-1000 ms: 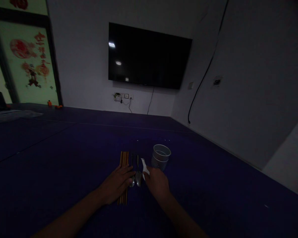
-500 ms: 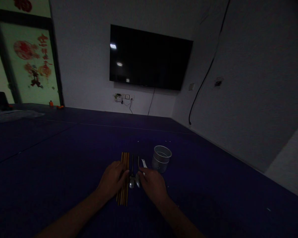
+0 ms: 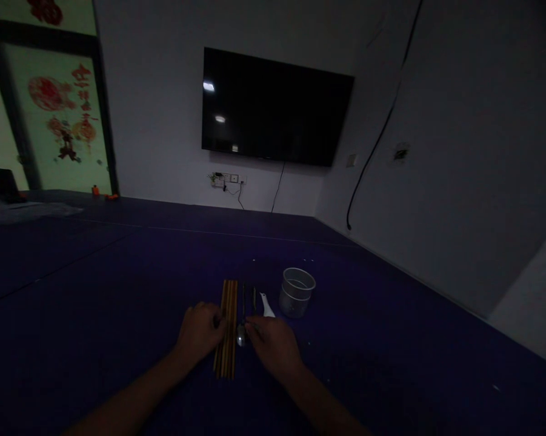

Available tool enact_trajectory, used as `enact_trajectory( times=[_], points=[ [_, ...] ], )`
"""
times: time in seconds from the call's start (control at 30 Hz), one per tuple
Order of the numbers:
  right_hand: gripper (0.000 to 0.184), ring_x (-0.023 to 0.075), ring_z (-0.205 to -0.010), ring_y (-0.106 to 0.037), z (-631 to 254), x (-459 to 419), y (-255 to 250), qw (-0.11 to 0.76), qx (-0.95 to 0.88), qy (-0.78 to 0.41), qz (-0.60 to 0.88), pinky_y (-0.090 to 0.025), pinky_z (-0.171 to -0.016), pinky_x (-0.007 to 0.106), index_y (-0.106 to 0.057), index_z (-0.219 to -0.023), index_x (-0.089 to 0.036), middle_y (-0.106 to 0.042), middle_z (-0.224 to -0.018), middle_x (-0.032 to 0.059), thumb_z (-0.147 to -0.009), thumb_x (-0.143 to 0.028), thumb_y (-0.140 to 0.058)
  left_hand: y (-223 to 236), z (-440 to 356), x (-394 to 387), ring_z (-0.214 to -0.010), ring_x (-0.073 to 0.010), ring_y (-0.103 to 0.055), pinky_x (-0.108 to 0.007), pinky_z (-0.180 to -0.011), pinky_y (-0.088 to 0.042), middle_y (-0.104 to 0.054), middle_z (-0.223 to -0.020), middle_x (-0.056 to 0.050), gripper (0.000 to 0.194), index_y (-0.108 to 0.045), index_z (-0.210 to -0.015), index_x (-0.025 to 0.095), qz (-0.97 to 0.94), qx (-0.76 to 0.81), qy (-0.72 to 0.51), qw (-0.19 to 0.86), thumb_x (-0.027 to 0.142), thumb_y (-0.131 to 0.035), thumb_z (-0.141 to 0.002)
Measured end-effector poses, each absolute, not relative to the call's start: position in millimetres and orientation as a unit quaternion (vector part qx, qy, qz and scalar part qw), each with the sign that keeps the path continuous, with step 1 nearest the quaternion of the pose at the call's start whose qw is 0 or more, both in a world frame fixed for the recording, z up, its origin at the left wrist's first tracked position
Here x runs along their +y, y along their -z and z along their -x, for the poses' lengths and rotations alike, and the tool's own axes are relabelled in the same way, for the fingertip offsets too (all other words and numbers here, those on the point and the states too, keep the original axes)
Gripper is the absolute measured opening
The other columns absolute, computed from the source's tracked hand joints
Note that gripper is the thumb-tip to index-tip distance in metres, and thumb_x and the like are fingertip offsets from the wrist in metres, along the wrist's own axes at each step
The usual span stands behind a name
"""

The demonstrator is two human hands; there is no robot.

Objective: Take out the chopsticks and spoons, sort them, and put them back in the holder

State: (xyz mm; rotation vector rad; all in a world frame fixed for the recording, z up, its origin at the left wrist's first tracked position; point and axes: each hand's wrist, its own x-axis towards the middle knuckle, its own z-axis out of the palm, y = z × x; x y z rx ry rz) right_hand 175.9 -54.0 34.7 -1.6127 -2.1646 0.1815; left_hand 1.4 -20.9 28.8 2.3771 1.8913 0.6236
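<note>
A row of wooden chopsticks (image 3: 229,303) lies lengthwise on the dark blue surface. At its left edge rests my left hand (image 3: 200,333), fingers bent, with a gap between thumb and forefinger. Beside the chopsticks lie two metal spoons; the left spoon (image 3: 240,336) shows its bowl. Only the handle of the right spoon (image 3: 254,297) is visible, its bowl covered by my right hand (image 3: 276,345), whose thumb and forefinger pinch around there. A white spoon (image 3: 266,304) lies farther right, its lower end hidden by that hand. The grey metal cup (image 3: 296,293) stands upright behind my right hand.
The blue surface (image 3: 140,284) stretches back to the wall, where a large television (image 3: 273,109) hangs above sockets (image 3: 229,178). A black cable (image 3: 368,157) runs down the right wall. Clear plastic sheeting (image 3: 27,209) and small orange objects (image 3: 95,190) are at the far left.
My left hand has slid left, off the top of the chopsticks to their edge. My right fingers have shifted left and cover the right metal spoon's bowl, uncovering more of the white spoon.
</note>
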Motion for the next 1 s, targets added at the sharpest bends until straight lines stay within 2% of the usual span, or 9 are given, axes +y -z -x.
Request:
enact_trajectory(
  times=[0.13, 0.37, 0.47, 0.83, 1.0],
  points=[
    [0.027, 0.0157, -0.084, -0.066, -175.2, -52.5, -33.0, 0.219, -0.78, -0.075, 0.581, -0.038, -0.066, 0.022, -0.07, -0.095, -0.025, -0.073, -0.093, 0.0022, -0.092, -0.028, -0.043, -27.3, -1.1, -18.4, -0.072, -0.018, -0.061, -0.028, -0.066, -0.037, -0.067, -0.07, -0.002, 0.022, -0.062, -0.065, 0.019, -0.763, 0.616, -0.195, 0.026, 0.026, -0.047, -0.078],
    [0.03, 0.0146, -0.08, -0.065, -174.3, -55.9, -39.0, 0.192, -0.791, -0.073, 0.576, -0.035, -0.063, 0.022, -0.068, -0.086, -0.024, -0.072, -0.085, 0.0003, -0.093, -0.028, -0.04, -29.3, 0.0, -18.5, -0.068, -0.0162, -0.061, -0.027, -0.062, -0.036, -0.067, -0.069, -0.002, 0.025, -0.062, -0.064, 0.018, -0.769, 0.611, -0.185, 0.045, 0.026, -0.045, -0.08],
    [0.029, 0.0148, -0.082, -0.065, -173.5, -56.9, -40.3, 0.192, -0.787, -0.081, 0.58, -0.036, -0.065, 0.022, -0.069, -0.089, -0.025, -0.073, -0.088, 0.0005, -0.094, -0.028, -0.04, -30.3, 0.0, -19.5, -0.067, -0.0163, -0.061, -0.027, -0.062, -0.036, -0.067, -0.069, -0.002, 0.025, -0.063, -0.064, 0.018, -0.765, 0.615, -0.186, 0.05, 0.026, -0.045, -0.08],
    [0.029, 0.0154, -0.084, -0.065, -172.4, -57.2, -37.2, 0.206, -0.79, -0.079, 0.572, -0.037, -0.066, 0.022, -0.069, -0.091, -0.025, -0.072, -0.089, 0.0013, -0.093, -0.029, -0.04, -30.9, 1.2, -19.8, -0.074, -0.02, -0.064, -0.029, -0.067, -0.038, -0.07, -0.076, -0.005, 0.027, -0.065, -0.068, 0.018, -0.755, 0.632, -0.166, 0.056, 0.029, -0.045, -0.08],
    [0.028, 0.0145, -0.083, -0.065, -172.1, -56.5, -36.6, 0.201, -0.789, -0.075, 0.575, -0.036, -0.064, 0.022, -0.069, -0.09, -0.025, -0.072, -0.089, 0.0, -0.093, -0.028, -0.042, -34.8, 2.0, -20.8, -0.071, -0.02, -0.063, -0.031, -0.069, -0.038, -0.069, -0.072, -0.004, 0.026, -0.062, -0.063, 0.018, -0.751, 0.641, -0.153, 0.047, 0.03, -0.045, -0.08]
  ],
)
